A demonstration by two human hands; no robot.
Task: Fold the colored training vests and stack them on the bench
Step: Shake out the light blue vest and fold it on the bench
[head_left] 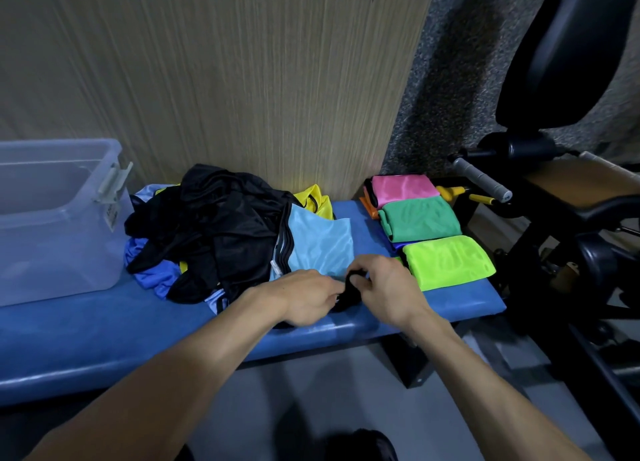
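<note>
A light blue vest point(317, 244) with black trim lies on the blue bench point(104, 332), at the right edge of a heap of unfolded black, blue and yellow vests point(214, 228). My left hand point(304, 298) and my right hand point(384, 287) meet at the vest's near edge, and both pinch its black trim point(349, 292) between them. At the bench's right end lie folded vests: pink point(403, 188) at the back, green point(420, 220) in the middle, lime point(448, 261) nearest, with orange and blue edges showing beneath.
A clear plastic bin point(59, 218) stands on the bench's left end. A wood-grain wall panel point(242, 79) rises behind the bench. Black gym equipment with a grey handle point(481, 180) and a padded seat crowds the right side.
</note>
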